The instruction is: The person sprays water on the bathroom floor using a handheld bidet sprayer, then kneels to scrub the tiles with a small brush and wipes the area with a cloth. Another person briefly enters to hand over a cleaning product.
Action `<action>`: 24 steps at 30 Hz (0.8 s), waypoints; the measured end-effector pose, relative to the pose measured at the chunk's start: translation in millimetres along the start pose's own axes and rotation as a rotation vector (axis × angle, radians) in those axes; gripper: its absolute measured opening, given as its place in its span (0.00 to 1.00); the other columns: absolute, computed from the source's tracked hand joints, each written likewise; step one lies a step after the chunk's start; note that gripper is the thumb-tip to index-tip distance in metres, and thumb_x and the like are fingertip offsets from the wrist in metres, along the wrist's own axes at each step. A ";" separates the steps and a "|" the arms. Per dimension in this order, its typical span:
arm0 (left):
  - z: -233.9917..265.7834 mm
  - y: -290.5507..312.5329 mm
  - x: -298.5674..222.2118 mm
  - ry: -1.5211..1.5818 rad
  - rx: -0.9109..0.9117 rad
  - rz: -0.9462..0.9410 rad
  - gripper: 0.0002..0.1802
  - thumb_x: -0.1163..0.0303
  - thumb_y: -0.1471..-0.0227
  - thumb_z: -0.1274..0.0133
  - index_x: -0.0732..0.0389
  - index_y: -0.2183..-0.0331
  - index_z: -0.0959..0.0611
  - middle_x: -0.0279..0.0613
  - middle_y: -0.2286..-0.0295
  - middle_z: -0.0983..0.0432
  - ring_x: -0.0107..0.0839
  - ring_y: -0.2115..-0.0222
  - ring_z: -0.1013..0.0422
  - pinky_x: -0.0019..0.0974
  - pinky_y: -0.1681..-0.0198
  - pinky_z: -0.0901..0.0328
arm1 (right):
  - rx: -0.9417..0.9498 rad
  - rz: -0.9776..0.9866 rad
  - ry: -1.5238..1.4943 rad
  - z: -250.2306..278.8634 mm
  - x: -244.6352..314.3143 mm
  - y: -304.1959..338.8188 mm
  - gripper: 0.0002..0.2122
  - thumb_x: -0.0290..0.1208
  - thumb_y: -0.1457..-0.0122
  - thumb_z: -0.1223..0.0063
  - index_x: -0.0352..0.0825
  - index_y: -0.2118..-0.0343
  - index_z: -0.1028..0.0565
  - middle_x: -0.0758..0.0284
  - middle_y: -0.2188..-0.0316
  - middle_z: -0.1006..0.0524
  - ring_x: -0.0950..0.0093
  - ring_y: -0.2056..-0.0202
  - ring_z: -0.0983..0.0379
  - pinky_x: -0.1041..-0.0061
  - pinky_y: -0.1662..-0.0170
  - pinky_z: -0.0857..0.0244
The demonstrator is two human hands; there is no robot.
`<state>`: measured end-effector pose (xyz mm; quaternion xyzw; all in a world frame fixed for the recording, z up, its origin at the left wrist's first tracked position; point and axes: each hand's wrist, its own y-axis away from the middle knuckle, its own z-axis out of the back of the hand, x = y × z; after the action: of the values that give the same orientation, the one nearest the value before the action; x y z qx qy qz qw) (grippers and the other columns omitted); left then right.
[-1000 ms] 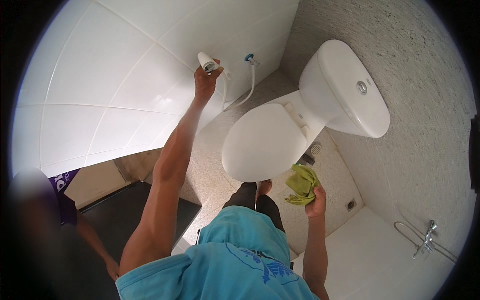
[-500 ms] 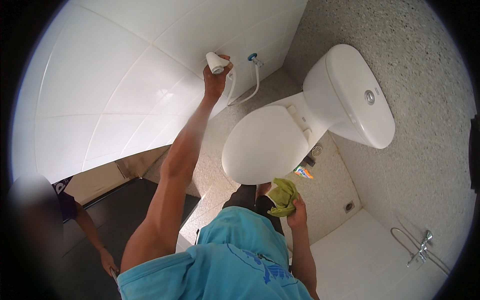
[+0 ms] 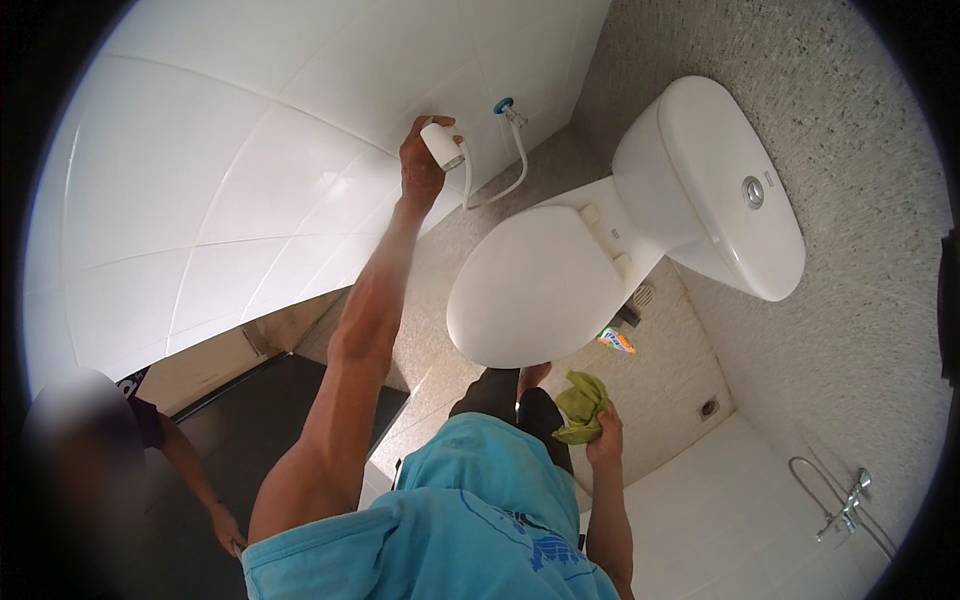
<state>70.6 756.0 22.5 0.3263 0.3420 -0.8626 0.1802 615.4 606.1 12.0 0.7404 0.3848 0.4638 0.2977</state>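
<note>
Spray head (image 3: pixel 441 147): Turned within the past second, the white fitting is now shown at the right side of the left hand (image 3: pixel 422 178), its end angled near and right, its hose (image 3: pixel 524 160) looped to a wall valve (image 3: pixel 505 106).
Green cloth (image 3: pixel 583 406): Drawn left and nearer over the same second, it is now held bunched beside the right leg (image 3: pixel 543 415); an orange-and-white packet (image 3: pixel 617 341), earlier mostly covered, is exposed on the floor (image 3: pixel 655 385).
Toilet (image 3: pixel 535 287): No contact with its closed lid is seen from either item; both are held clear, the spray head apparently re-angled more than relocated.
Left grip: Fingers are wrapped around the spray head, partly hidden behind it.
Right hand (image 3: pixel 606 447): Clamped on the cloth's right edge.
Left arm (image 3: pixel 350 365): Stretched far and slightly right, nearly straight, alongside the white tiled wall (image 3: pixel 235 170).
Right arm (image 3: pixel 610 530): Held near the body's right side, pointed far.
</note>
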 end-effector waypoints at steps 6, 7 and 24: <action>7.0 -4.1 13.4 -0.308 0.282 -0.091 0.10 0.76 0.53 0.39 0.59 0.64 0.18 0.36 0.59 0.24 0.44 0.68 0.23 0.44 0.64 0.27 | -0.081 -0.035 -0.032 9.1 -4.4 8.4 0.21 0.24 0.42 0.59 0.25 0.46 0.32 0.56 0.52 0.26 0.63 0.50 0.25 0.63 0.43 0.32; 5.7 -2.1 15.9 -0.349 0.350 -0.059 0.10 0.76 0.53 0.39 0.59 0.64 0.18 0.35 0.59 0.24 0.43 0.69 0.23 0.44 0.64 0.27 | -0.099 -0.031 -0.040 10.8 -5.2 10.2 0.21 0.24 0.42 0.59 0.25 0.46 0.32 0.55 0.52 0.26 0.62 0.51 0.25 0.63 0.44 0.32; -65.6 55.4 87.3 0.735 -0.243 0.505 0.17 0.86 0.53 0.41 0.59 0.61 0.20 0.36 0.60 0.24 0.29 0.59 0.28 0.33 0.53 0.32 | -0.099 -0.034 -0.106 32.6 -25.9 12.5 0.20 0.23 0.42 0.54 0.24 0.46 0.32 0.57 0.52 0.25 0.64 0.51 0.25 0.65 0.46 0.31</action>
<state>66.0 755.9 -99.9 0.6601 0.3916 -0.5724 0.2885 641.9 574.9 -2.7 0.7417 0.3578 0.4371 0.3616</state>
